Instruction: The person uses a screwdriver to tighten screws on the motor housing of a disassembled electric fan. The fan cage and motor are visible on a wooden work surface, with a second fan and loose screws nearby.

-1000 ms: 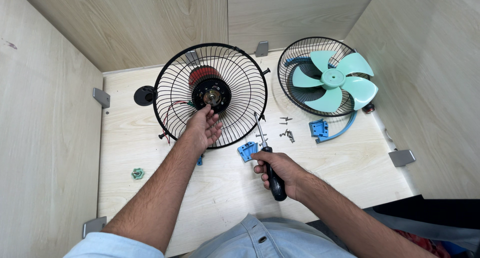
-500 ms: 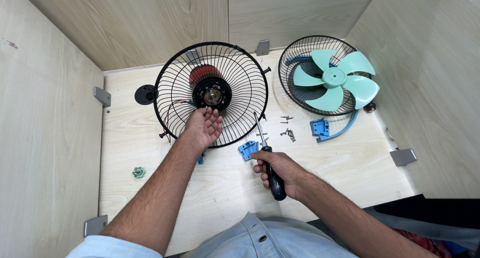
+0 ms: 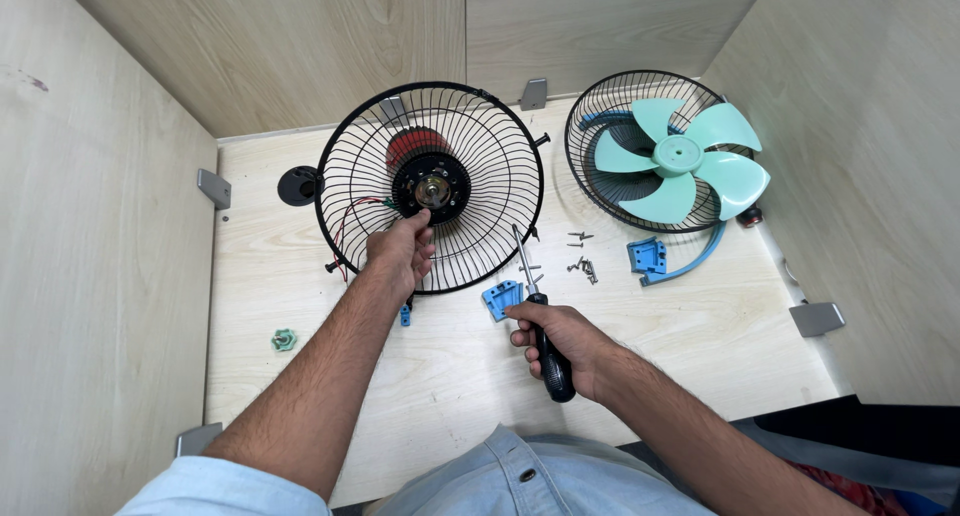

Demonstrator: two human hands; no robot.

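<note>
In the head view, our left hand (image 3: 400,254) rests on the black wire fan guard (image 3: 430,188), which stands toward the back edge of the desk (image 3: 300,376), a little left of its middle; the fingers are curled loosely around the lower wires, with the fingertips reaching up to the black motor hub (image 3: 432,188) at the guard's centre, where a red motor body (image 3: 415,144) shows behind the wires. Our right hand (image 3: 560,341) is closed around the black handle of a screwdriver (image 3: 535,306), whose shaft points up toward the guard's lower right rim and whose tip lies just over it. To do this well, we judge that the left hand should pin the guard firmly so it cannot turn, and the tip should sit squarely in the screw head before we twist. Near the back right corner, a 2nd wire guard (image 3: 640,146) lies like a shallow basket holding the mint-green fan blade (image 3: 685,161). Loose screws (image 3: 580,254) lie between the 2 guards, a blue plastic bracket (image 3: 502,298) lies just beside the screwdriver, and another blue bracket (image 3: 648,256) lies below the 2nd guard.
</note>
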